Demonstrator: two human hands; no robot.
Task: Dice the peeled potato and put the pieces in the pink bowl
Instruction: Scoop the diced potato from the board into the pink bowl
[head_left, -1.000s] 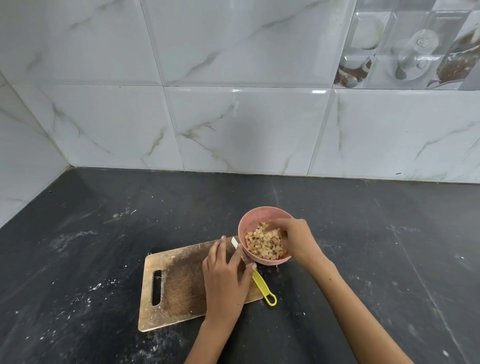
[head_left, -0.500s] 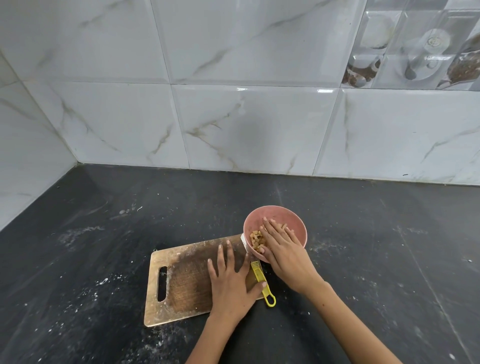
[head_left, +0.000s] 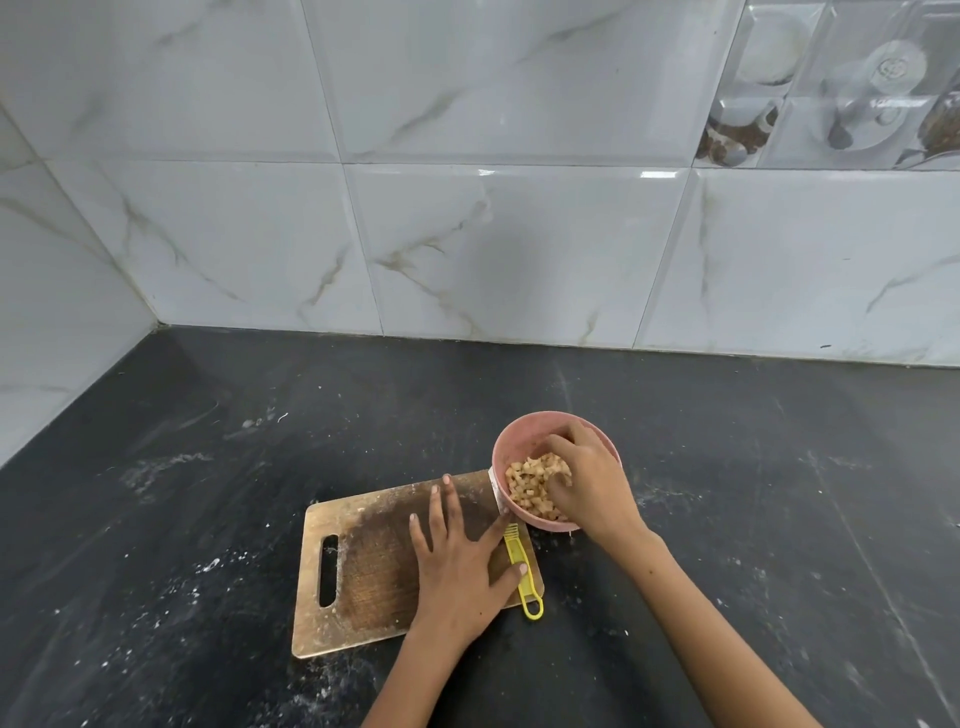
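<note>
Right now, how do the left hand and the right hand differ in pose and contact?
The left hand lies flat, fingers spread, on the brown wooden cutting board; the right hand reaches into the pink round bowl. Left fingers are straight and hold nothing; right fingers are curled down into the diced potato pieces. The left thumb touches the yellow-handled knife; the right does not. Both are bare.

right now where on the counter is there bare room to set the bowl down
Bare dark counter right of the pink bowl up to the tiled wall; more left of the cutting board toward the corner. Crowded at the board's right end: left hand, yellow-handled knife, bowl and right hand.
</note>
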